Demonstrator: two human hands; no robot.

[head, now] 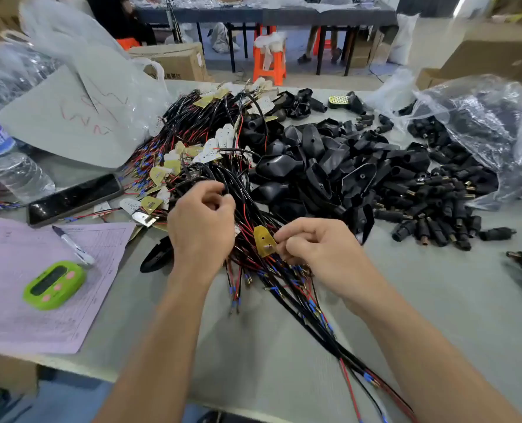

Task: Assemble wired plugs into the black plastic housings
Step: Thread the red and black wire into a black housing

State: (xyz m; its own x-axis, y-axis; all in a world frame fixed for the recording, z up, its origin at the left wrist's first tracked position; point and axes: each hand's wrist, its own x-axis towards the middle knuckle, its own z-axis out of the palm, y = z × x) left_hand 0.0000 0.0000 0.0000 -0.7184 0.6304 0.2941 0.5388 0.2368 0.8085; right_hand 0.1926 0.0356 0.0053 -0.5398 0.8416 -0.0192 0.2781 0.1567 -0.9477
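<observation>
Yellow teardrop circuit tab [262, 241] is being pinched at right hand [311, 248] fingertips; left hand [201, 221] is gripping tangled black-and-red wires [211, 175] beyond; tugging could snag, tearing leads.

The fingertips of the left hand [203, 222] sink into the wire tangle [253, 209] — what they grip is hidden. The right hand [311, 248] covers a corner of the yellow board [261, 239] it pinches. A water bottle [9, 166] runs off the left edge — its label seemingly blurred.
</observation>
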